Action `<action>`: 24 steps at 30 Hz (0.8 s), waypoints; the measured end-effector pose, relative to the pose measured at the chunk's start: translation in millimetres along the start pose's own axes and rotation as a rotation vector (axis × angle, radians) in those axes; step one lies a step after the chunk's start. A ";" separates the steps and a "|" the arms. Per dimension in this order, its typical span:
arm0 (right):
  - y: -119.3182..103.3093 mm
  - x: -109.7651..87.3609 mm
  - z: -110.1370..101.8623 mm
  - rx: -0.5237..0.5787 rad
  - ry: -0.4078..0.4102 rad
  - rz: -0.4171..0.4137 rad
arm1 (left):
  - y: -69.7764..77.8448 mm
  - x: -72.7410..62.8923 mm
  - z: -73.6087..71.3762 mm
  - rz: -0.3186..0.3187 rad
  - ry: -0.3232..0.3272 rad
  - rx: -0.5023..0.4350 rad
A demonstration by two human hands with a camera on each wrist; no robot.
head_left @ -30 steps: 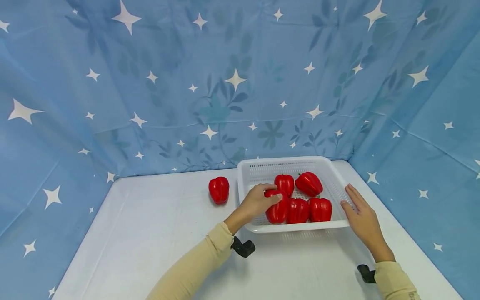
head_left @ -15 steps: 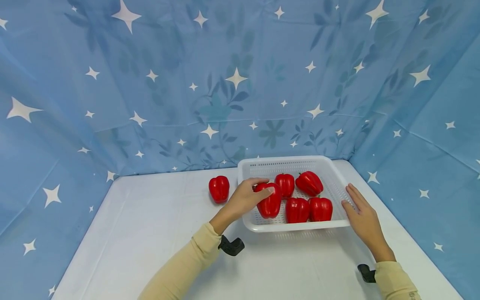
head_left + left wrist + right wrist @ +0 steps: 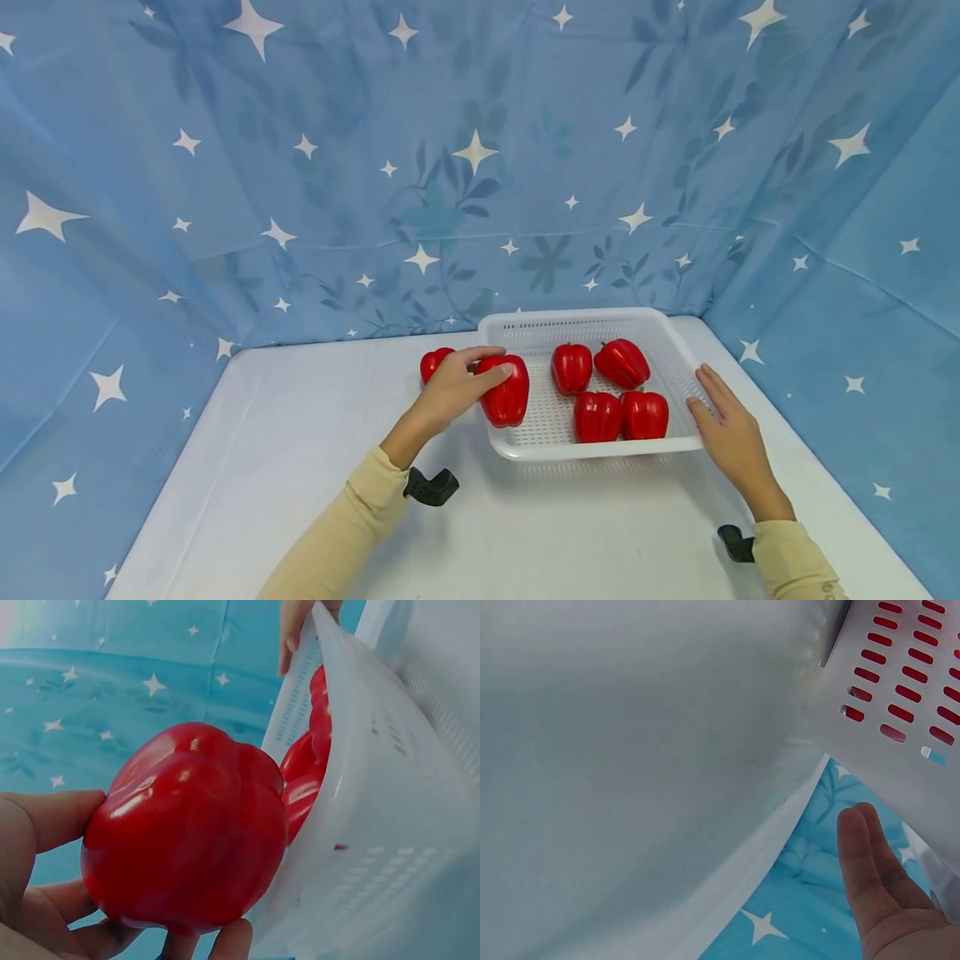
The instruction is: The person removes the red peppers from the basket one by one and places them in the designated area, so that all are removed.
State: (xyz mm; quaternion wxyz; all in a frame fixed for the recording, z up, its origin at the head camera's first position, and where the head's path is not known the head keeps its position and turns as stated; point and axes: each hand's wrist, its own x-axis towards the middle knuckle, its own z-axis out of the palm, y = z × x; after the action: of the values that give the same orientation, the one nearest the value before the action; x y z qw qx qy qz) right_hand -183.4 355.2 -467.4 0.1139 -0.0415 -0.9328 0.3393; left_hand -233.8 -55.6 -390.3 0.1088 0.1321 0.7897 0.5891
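My left hand [image 3: 447,390] holds a red bell pepper [image 3: 507,398] over the left rim of the white basket. In the left wrist view, thumb and fingers curl round this glossy pepper [image 3: 184,840], which is clear of the basket wall's foot. My right hand [image 3: 737,446] rests at the basket's right rim. Its fingers [image 3: 864,862] look straight in the right wrist view, beside the perforated wall. Inside the white plastic basket [image 3: 600,452] lie several more red bell peppers [image 3: 597,417]. Another red bell pepper [image 3: 433,363] lies on the table, partly hidden behind my left hand.
The white table [image 3: 300,442] runs up to a blue star-patterned curtain [image 3: 360,167] at the back and both sides. The basket stands at the table's back right. A black wrist mount [image 3: 432,487] sits under the left wrist, and another [image 3: 735,543] is by the right.
My left hand has lifted the pepper out from among the others and carried it left to the basket's left rim. The right hand has stayed at the right rim.
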 end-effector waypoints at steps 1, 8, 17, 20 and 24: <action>0.0 0.0 0.0 0.000 0.002 -0.001 | -1.7 -0.7 -2.9 -0.008 0.008 -0.016; 1.1 -1.2 1.3 0.004 0.017 -0.014 | -14.0 -8.1 -18.5 -0.060 0.029 -0.157; -0.5 -0.1 2.2 0.012 0.010 0.006 | -25.5 -16.2 -37.7 -0.076 0.028 -0.210; 0.5 1.1 2.1 0.012 0.011 0.002 | -30.8 -18.5 -44.5 -0.090 0.030 -0.187; 2.1 1.2 1.9 0.012 0.018 0.001 | -41.7 -20.4 -48.7 -0.113 0.030 -0.167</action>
State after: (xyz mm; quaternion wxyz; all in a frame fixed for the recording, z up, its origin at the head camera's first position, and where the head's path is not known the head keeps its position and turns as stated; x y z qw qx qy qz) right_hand -185.0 355.8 -469.9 0.1226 -0.0442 -0.9297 0.3445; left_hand -233.8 -117.7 -416.3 0.1408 0.0689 0.7457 0.6476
